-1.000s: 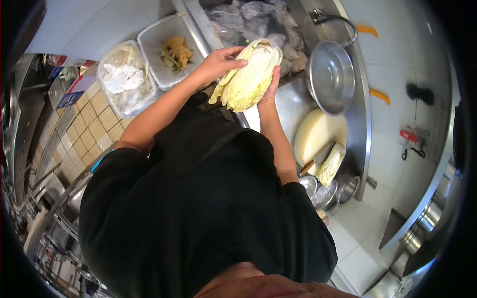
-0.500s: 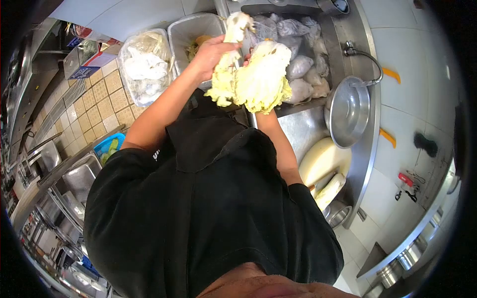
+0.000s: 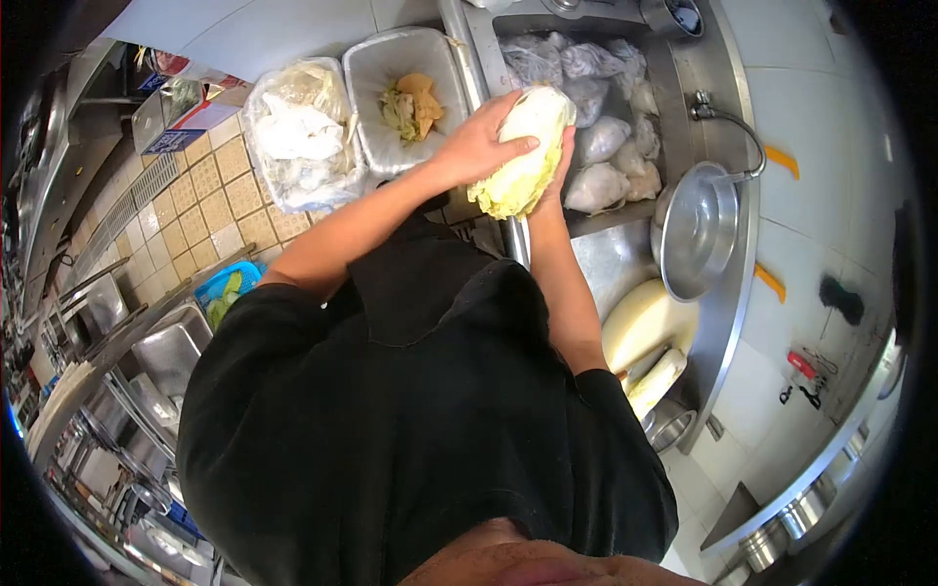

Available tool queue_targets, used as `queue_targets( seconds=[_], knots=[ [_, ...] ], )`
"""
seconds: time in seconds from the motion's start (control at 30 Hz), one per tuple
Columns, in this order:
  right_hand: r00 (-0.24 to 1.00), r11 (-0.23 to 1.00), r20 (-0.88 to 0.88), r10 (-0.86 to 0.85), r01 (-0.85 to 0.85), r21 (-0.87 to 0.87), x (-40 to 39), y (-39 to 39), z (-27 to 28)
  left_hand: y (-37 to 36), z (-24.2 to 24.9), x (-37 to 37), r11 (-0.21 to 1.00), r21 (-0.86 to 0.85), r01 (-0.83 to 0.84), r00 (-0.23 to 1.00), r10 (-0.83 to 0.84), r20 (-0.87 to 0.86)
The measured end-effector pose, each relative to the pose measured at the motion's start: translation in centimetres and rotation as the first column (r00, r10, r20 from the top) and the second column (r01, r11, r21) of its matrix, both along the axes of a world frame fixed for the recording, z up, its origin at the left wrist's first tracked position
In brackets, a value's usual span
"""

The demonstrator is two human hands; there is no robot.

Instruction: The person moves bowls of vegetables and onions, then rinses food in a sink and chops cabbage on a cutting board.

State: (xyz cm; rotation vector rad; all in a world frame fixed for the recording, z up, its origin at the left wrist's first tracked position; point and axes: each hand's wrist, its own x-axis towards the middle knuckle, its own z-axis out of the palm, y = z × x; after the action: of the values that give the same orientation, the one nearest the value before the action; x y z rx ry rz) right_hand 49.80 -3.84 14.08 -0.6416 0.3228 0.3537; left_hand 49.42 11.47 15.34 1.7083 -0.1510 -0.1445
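A pale napa cabbage [image 3: 523, 161], with yellow-green frilled leaf ends toward me, is held between my two hands above the sink's near left edge. My left hand [image 3: 486, 148] grips it from the left, thumb lying across the top. From the right and underneath, my right hand [image 3: 555, 184] supports it, its fingers partly hidden. Left of the cabbage stands a grey lined bin [image 3: 356, 73] with leaf scraps [image 3: 399, 112] and an orange-brown piece [image 3: 422, 100] inside.
Several bagged items [image 3: 598, 186] lie in the sink. To the right are a steel basin [image 3: 699, 230], a tap [image 3: 702, 107], and a round cutting board [image 3: 650, 317] bearing a knife and another pale cabbage [image 3: 657, 383]. A bag-lined container [image 3: 303, 127] stands beside the bin.
The loose cabbage leaf has left my left hand, which now holds the main cabbage. My right hand still holds the cabbage. The bin's scraps show more fully.
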Motion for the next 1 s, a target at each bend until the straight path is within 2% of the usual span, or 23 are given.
queue_targets(
  seconds=[0.07, 0.1, 0.17, 0.2, 0.27, 0.33, 0.37, 0.43, 0.47, 0.5, 0.53, 0.57, 0.6, 0.7, 0.8, 0.83, 0.87, 0.93, 1.0],
  knots=[
    [0.999, 0.998, -0.040, -0.011, 0.009, -0.058, 0.2, -0.6, -0.7, -0.1, 0.4, 0.1, 0.965, -0.241, -0.104, 0.969, 0.044, -0.242],
    [0.999, 0.996, -0.049, -0.023, 0.018, -0.085, 0.3, -1.0, -1.2, 0.0, 0.1, -0.1, 0.933, -0.291, -0.211, 0.930, 0.100, -0.354],
    [0.994, 0.995, -0.105, -0.008, -0.003, -0.101, -0.6, -1.7, -1.7, 1.8, -0.8, -0.2, 0.882, -0.399, -0.249, 0.896, 0.054, -0.440],
    [0.991, 0.996, -0.134, 0.022, -0.033, -0.082, -0.7, -1.9, -2.0, 3.0, -1.2, 0.0, 0.853, -0.448, -0.269, 0.880, 0.028, -0.475],
    [0.988, 0.996, -0.149, 0.050, -0.060, -0.060, -0.1, -2.2, -2.6, 5.3, -2.0, 0.6, 0.892, -0.313, -0.327, 0.847, 0.129, -0.516],
    [0.989, 0.996, -0.138, 0.060, -0.068, -0.057, 0.3, -1.7, -3.4, 7.5, -5.1, 1.6, 0.846, -0.374, -0.379, 0.882, 0.208, -0.423],
    [0.989, 0.993, -0.113, 0.092, -0.099, -0.058, 0.4, -1.5, -2.6, 9.2, -8.2, 2.6, 0.945, 0.023, -0.326, 0.929, 0.325, -0.175],
    [0.985, 0.987, -0.090, 0.149, -0.154, -0.050, 1.0, -0.6, -2.5, 9.0, -8.2, 3.0, 0.904, 0.315, -0.290, 0.941, 0.329, -0.080],
    [0.980, 0.981, -0.080, 0.183, -0.187, -0.044, 1.3, -0.2, -2.5, 9.0, -6.6, 2.9, 0.846, 0.456, -0.277, 0.944, 0.327, -0.033],
    [0.973, 0.977, -0.104, 0.206, -0.211, -0.040, 1.5, 0.3, -2.5, 8.4, -5.0, 2.4, 0.978, 0.154, -0.144, 0.959, 0.177, -0.224],
    [0.966, 0.967, -0.116, 0.232, -0.242, -0.080, 1.6, 0.9, -2.4, 6.9, -4.2, 1.7, 0.985, -0.095, -0.143, 0.926, 0.100, -0.365],
    [0.957, 0.954, -0.127, 0.262, -0.276, -0.118, 1.8, 1.7, -2.1, 5.5, -3.5, 1.2, 0.926, -0.335, -0.174, 0.881, -0.006, -0.474],
    [0.948, 0.938, -0.131, 0.290, -0.308, -0.156, 2.2, 2.6, -1.7, 5.3, -3.2, 1.1, 0.807, -0.547, -0.224, 0.832, -0.133, -0.538],
    [0.943, 0.856, 0.016, 0.332, -0.294, -0.426, 2.9, 4.9, -0.3, 7.4, -7.8, 1.9, 0.579, -0.732, -0.358, 0.781, -0.244, -0.575],
    [0.940, 0.921, 0.005, 0.340, -0.332, -0.205, 3.6, 5.5, 1.0, 9.6, -10.5, 1.3, 0.261, -0.876, -0.405, 0.818, -0.325, -0.475],
    [0.925, 0.923, -0.026, 0.379, -0.380, -0.058, 4.0, 4.9, 1.3, 10.5, -11.2, 0.9, 0.256, -0.836, -0.485, 0.802, -0.251, -0.543],
    [0.915, 0.913, 0.018, 0.403, -0.404, 0.054, 4.3, 4.5, 1.1, 11.5, -11.7, 0.7, 0.151, -0.871, -0.468, 0.814, -0.309, -0.491],
    [0.895, 0.854, 0.117, 0.430, -0.446, 0.267, 4.5, 3.8, 0.7, 12.9, -11.6, -0.1, 0.210, -0.816, -0.538, 0.811, -0.133, -0.569],
    [0.891, 0.854, 0.124, 0.436, -0.454, 0.255, 4.2, 3.3, 0.4, 13.8, -7.7, -0.8, 0.194, -0.933, -0.302, 0.916, -0.211, -0.340]
  ],
)
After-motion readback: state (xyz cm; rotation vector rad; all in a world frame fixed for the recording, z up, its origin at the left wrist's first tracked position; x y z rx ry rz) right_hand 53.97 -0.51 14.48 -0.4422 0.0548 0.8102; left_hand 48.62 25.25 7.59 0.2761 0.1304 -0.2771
